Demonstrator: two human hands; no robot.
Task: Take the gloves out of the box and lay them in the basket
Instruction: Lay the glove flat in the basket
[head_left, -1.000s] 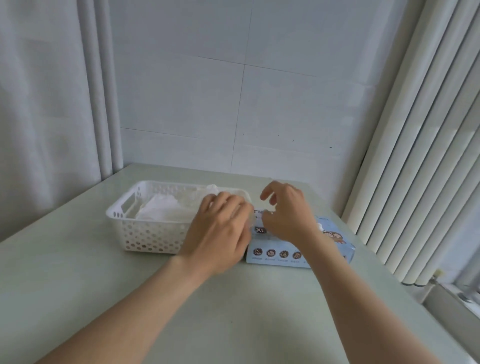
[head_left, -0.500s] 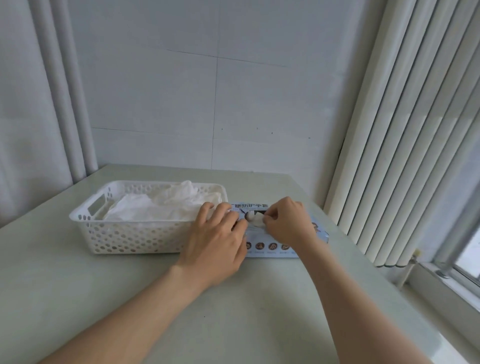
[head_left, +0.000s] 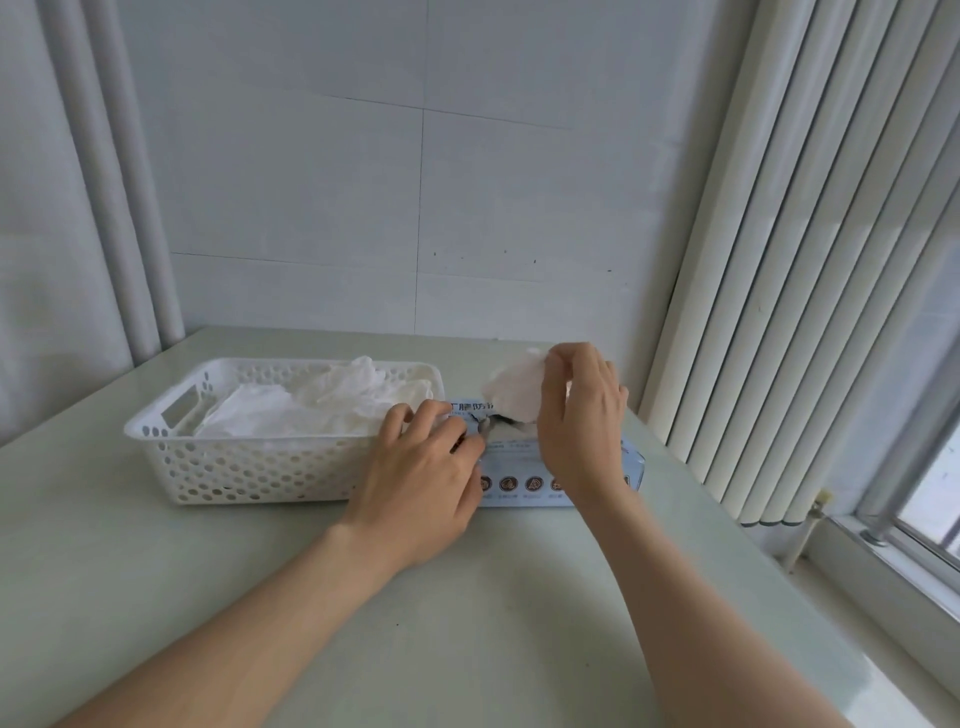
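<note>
A light blue glove box (head_left: 524, 465) lies on the table just right of a white perforated basket (head_left: 244, 467). Several white gloves (head_left: 322, 405) are heaped inside the basket. My right hand (head_left: 579, 415) pinches a white glove (head_left: 511, 389) and holds it above the box's opening, its lower end still in the slot. My left hand (head_left: 421, 478) rests on the left end of the box top, fingers flat and pressing it down.
The pale green table (head_left: 467, 623) reaches a tiled wall behind. Vertical blinds (head_left: 810, 260) hang at the right, with a window sill (head_left: 909, 566) below them. A curtain (head_left: 78, 208) hangs at the left.
My right hand went down to the box opening, pinched a glove and has lifted it up out of the slot. My left hand stayed pressed on the box. The camera turned a little right.
</note>
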